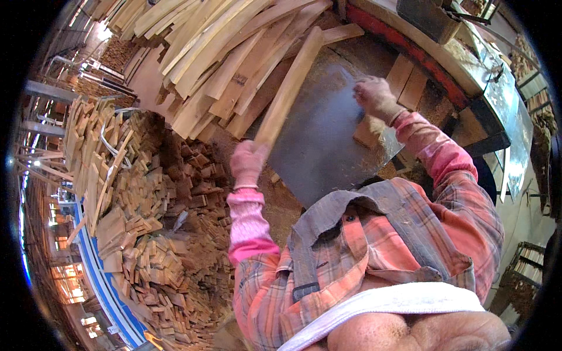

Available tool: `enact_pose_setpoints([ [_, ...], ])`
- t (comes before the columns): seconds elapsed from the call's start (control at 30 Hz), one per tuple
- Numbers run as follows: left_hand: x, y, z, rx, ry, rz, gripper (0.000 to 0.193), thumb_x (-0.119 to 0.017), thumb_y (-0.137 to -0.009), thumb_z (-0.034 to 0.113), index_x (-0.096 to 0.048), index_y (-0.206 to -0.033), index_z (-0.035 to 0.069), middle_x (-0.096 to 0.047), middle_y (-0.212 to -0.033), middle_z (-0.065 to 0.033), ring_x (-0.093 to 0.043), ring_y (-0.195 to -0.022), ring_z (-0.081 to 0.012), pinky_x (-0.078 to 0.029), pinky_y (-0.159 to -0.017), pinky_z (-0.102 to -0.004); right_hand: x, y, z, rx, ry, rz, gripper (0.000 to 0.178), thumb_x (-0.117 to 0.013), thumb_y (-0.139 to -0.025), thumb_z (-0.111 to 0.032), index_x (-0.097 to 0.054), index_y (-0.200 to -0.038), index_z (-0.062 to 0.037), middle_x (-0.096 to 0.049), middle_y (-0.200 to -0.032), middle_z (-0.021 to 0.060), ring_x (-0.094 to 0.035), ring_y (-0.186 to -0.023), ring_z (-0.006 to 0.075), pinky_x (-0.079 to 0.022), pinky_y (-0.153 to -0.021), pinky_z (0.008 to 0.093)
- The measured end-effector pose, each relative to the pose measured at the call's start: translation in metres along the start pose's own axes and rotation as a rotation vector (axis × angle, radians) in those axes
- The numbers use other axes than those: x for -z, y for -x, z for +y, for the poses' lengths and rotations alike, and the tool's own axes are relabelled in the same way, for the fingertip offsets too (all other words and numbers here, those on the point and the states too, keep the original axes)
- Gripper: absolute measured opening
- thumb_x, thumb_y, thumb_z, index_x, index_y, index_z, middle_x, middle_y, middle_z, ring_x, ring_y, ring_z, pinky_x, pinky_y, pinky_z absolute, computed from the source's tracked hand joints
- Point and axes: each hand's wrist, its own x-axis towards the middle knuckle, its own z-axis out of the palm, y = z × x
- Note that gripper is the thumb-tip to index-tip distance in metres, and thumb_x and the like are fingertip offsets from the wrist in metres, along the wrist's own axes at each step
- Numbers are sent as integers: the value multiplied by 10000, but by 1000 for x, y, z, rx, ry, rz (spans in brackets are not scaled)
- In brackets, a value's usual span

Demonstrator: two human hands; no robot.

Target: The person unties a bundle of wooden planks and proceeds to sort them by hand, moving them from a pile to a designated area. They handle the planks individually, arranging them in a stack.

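My left hand [248, 162] is closed round the near end of a long pale wooden board [291, 88]. The board slants away to the upper right, along the edge of a heap of similar boards [219, 64]. My right hand [374, 98] hovers over or rests on a smooth grey metal tabletop [319, 137]; which of the two I cannot tell. Its fingers are curled in, and whatever they may hold is hidden. Beside that wrist, a short wood block [367, 131] lies on the metal among sawdust.
Short wood offcuts [158, 263] form a large pile at the left, near a blue rail [102, 281]. Beyond the tabletop runs a red-edged machine bed [413, 50], with shorter planks [405, 82] lying beside it. A metal-topped surface [503, 105] stands at the far right.
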Motion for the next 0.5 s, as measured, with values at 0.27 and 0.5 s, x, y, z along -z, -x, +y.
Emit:
enact_pose_setpoints([
  [0.27, -19, 40, 47, 3, 373, -292, 381, -808, -839, 373, -745, -989, 28, -737, -837, -105, -661, -749, -179, -533, -740, -354, 15, -18, -133, 243, -402, 300, 222, -668, -848, -264, -724, -988, -101, -698, -1114, 109, -638, -1109, 326, -506, -954, 459],
  [0.5, 23, -33, 82, -493, -46, 317, 572, -765, -840, 385, -632, -1254, 14, -647, -1170, -187, -631, -1052, -313, -523, -925, -430, -35, -12, -89, 68, -150, -12, 158, -693, -747, -228, -719, -830, -96, -712, -907, 86, -688, -960, 266, -547, -838, 425],
])
